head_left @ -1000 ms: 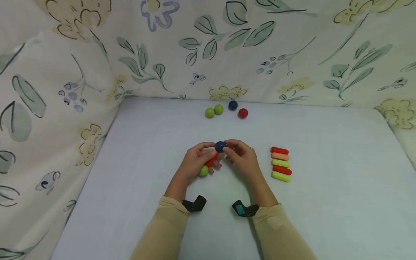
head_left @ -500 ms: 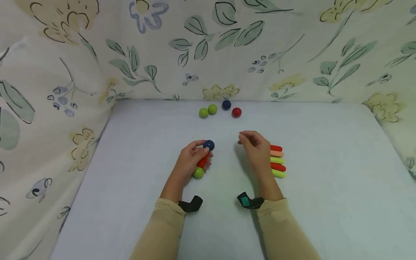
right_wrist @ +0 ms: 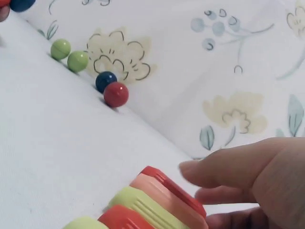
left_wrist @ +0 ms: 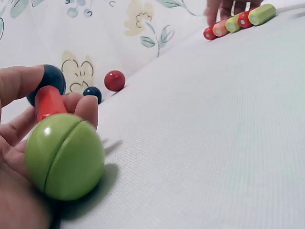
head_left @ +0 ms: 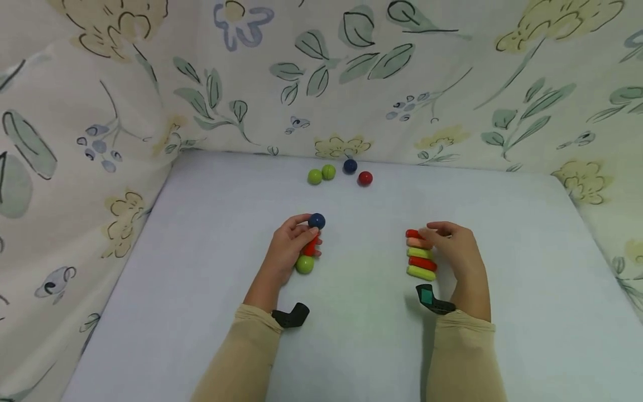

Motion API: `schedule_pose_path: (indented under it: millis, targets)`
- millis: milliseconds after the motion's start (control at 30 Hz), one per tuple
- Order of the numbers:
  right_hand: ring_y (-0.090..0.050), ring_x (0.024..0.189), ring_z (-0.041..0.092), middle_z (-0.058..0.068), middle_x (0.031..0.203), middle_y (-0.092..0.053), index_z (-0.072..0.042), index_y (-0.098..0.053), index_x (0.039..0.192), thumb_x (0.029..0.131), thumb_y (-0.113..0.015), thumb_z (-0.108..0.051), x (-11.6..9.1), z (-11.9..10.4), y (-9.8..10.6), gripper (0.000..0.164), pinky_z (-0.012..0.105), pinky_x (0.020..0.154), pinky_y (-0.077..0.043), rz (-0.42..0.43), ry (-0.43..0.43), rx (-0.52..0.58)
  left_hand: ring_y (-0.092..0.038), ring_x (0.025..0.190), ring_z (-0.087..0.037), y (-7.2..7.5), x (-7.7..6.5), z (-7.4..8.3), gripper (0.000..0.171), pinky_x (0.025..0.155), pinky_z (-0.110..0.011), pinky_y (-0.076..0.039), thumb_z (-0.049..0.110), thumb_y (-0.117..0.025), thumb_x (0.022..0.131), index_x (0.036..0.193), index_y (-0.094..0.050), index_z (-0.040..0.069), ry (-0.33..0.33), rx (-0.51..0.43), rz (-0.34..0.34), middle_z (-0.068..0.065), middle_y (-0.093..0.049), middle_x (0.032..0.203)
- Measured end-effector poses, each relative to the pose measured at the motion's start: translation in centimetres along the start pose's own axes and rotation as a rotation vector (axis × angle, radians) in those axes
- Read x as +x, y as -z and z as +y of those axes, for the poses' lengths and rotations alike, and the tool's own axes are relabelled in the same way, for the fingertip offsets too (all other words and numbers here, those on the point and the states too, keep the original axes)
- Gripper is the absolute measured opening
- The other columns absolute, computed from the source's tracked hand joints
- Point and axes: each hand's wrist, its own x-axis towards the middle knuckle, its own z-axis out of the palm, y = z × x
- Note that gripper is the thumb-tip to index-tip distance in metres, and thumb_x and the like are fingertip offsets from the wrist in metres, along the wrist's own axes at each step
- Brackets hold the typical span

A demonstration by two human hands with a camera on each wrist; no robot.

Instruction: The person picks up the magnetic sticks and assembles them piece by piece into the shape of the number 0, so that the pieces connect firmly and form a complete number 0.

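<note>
Where hands (head_left: 288,245) (head_left: 459,251) intervene, rods (head_left: 310,247) (head_left: 412,234) partly hidden

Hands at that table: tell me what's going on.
A person's left hand grips a red stick with a blue ball at its far end and a green ball at its near end. The right hand is at the farthest stick in a row of five; contact is unclear. Four loose balls lie farther back.

Red rod (left_wrist: 49,101) joins blue ball (head_left: 316,221) and green ball (head_left: 304,264).
</note>
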Motion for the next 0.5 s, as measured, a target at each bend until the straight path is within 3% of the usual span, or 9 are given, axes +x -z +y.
schedule_pose_path:
  millis: [67, 167, 367, 500]
  targets:
    - [-0.037, 0.129, 0.038, 0.019, 0.140, -0.047, -0.014, -0.054, 0.138, 0.090, -0.061, -0.056, 0.07, 0.15, 0.00, 0.064, 0.047, 0.091, -0.045, -0.069, -0.004, -0.027, -0.067, 0.086, -0.024, 0.10, 0.00, -0.04, 0.042, 0.075, -0.035, -0.059, 0.017, -0.064, 0.096, 0.136, -0.052, 0.019, -0.013, -0.001, 0.009, -0.017, -0.062, 0.112]
    - [-0.038, 0.128, 0.038, 0.020, 0.140, -0.048, -0.012, -0.055, 0.137, 0.092, -0.060, -0.054, 0.12, 0.12, -0.24, 0.061, 0.044, 0.090, -0.047, -0.097, 0.001, -0.041, -0.066, 0.087, -0.022, 0.16, 0.03, -0.05, 0.045, 0.076, -0.035, -0.059, 0.020, -0.062, 0.098, 0.140, -0.050, 0.020, -0.029, -0.007, 0.009, -0.015, -0.060, 0.109]
    - [-0.040, 0.125, 0.038, 0.020, 0.138, -0.050, -0.010, -0.057, 0.135, 0.096, -0.052, -0.054, 0.23, 0.22, -0.63, 0.059, 0.041, 0.086, -0.046, -0.046, 0.020, -0.057, -0.066, 0.096, -0.026, -0.01, -0.06, 0.12, 0.042, 0.081, -0.035, -0.058, 0.023, -0.061, 0.099, 0.139, -0.053, 0.016, -0.040, -0.002, -0.009, -0.014, -0.060, 0.114]
    - [-0.042, 0.123, 0.038, 0.021, 0.137, -0.051, -0.009, -0.057, 0.135, 0.097, -0.050, -0.054, 0.41, 0.14, -0.93, 0.060, 0.042, 0.086, -0.047, -0.030, 0.037, -0.097, -0.067, 0.096, -0.028, 0.12, -0.08, -0.15, 0.040, 0.087, -0.033, -0.056, 0.021, -0.064, 0.096, 0.135, -0.057, 0.013, -0.012, 0.024, -0.015, -0.014, -0.061, 0.120]
